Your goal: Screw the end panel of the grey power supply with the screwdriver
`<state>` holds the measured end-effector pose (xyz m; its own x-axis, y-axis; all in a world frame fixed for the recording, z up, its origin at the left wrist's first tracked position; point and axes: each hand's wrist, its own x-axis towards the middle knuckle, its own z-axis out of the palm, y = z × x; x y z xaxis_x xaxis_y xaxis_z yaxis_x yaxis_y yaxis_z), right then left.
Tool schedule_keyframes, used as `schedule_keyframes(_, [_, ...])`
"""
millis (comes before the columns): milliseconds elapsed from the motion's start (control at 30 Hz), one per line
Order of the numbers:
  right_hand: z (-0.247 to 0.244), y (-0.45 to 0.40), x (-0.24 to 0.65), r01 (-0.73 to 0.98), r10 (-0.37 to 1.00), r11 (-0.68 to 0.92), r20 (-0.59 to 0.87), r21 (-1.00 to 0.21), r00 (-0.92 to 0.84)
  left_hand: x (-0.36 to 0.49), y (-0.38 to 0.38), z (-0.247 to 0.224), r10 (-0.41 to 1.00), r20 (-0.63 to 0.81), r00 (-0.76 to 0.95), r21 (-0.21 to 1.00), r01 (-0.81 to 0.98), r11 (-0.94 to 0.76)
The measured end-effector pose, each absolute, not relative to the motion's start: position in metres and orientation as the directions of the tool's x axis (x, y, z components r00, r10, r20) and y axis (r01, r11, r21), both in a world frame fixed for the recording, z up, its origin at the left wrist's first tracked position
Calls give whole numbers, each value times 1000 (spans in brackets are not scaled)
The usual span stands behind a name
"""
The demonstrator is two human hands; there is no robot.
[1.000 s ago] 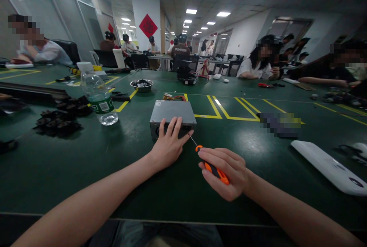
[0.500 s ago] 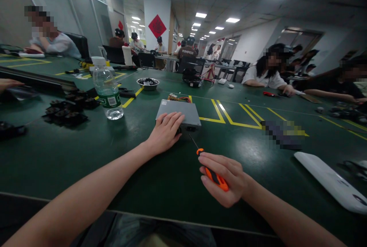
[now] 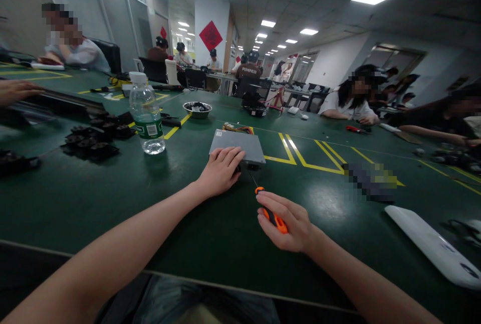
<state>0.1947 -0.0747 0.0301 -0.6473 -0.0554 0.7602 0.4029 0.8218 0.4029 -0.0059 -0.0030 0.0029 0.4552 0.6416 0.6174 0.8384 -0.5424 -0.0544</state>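
Observation:
A grey metal computer power supply (image 3: 250,146) lies on the green table in front of me, its bundle of coloured wires (image 3: 238,128) at the far side. My left hand (image 3: 221,169) holds it at the near left corner, fingers across the top and thumb down by the near face. In my right hand (image 3: 287,221) is an orange and black screwdriver (image 3: 277,221), gripped by the handle. Its thin shaft points up and left at the near face of the power supply, below the socket. Whether the tip touches a screw I cannot tell.
A water bottle (image 3: 150,128) stands to the left, near black parts (image 3: 92,143). Behind is a metal bowl (image 3: 197,109) of small pieces. A white casing (image 3: 432,246) lies at right. Another person's hand (image 3: 18,92) shows at far left; people sit around the table.
My right hand has moved slightly up and left with the screwdriver, bringing its tip closer to the power supply. My left hand keeps its hold. The whole view has shifted a little.

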Motion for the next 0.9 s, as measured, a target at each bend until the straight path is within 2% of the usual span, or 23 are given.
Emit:
schedule_keyframes(167, [29, -69, 197, 405, -90, 781, 727, 476, -680, -4, -3, 1, 637, 634, 438, -43, 843, -537])
schedule_keyframes(333, [28, -70, 192, 400, -67, 810, 745, 430, -664, -4, -3, 1, 641, 634, 432, -31, 843, -537])
schedule_keyframes(533, [30, -69, 191, 415, -78, 785, 739, 459, -670, -4, -3, 1, 644, 631, 432, -32, 844, -535])
schedule_keyframes(833, [25, -66, 191, 430, -54, 785, 739, 447, -671, -3, -3, 1, 643, 636, 426, -26, 845, -534])
schedule_keyframes(900, [24, -66, 191, 436, -29, 799, 751, 413, -659, -3, -3, 1, 643, 637, 427, -29, 846, -533])
